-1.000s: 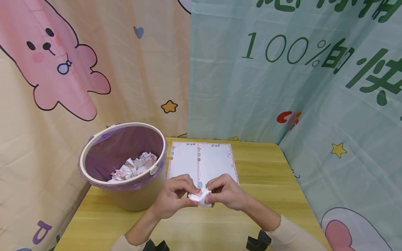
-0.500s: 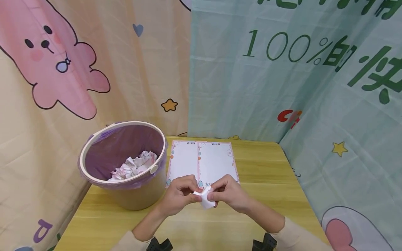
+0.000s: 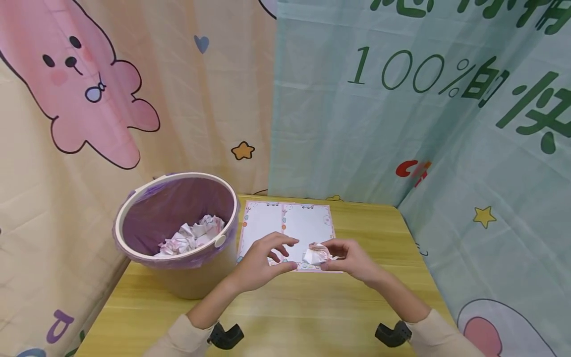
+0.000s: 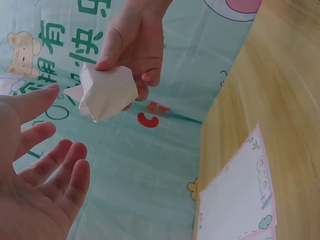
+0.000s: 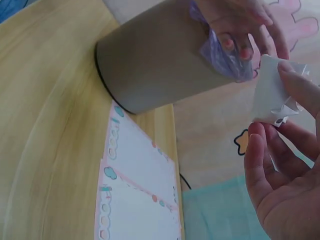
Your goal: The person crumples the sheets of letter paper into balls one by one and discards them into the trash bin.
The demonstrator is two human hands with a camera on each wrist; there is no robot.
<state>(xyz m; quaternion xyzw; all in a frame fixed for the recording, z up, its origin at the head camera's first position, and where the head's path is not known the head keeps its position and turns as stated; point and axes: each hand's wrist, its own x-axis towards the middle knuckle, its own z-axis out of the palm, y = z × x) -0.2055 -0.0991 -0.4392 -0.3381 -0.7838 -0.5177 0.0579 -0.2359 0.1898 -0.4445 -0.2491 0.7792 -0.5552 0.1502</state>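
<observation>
So, your right hand point(image 3: 351, 260) pinches a crumpled pink-and-white paper ball point(image 3: 316, 253); your left hand point(image 3: 258, 263) hovers near, relaxed and empty

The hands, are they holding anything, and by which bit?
The right hand pinches the crumpled paper by the side nearest its palm. The left hand holds nothing.

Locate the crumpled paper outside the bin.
In the head view, right of centre: the crumpled paper is held by the right hand, across from the left hand.
</observation>
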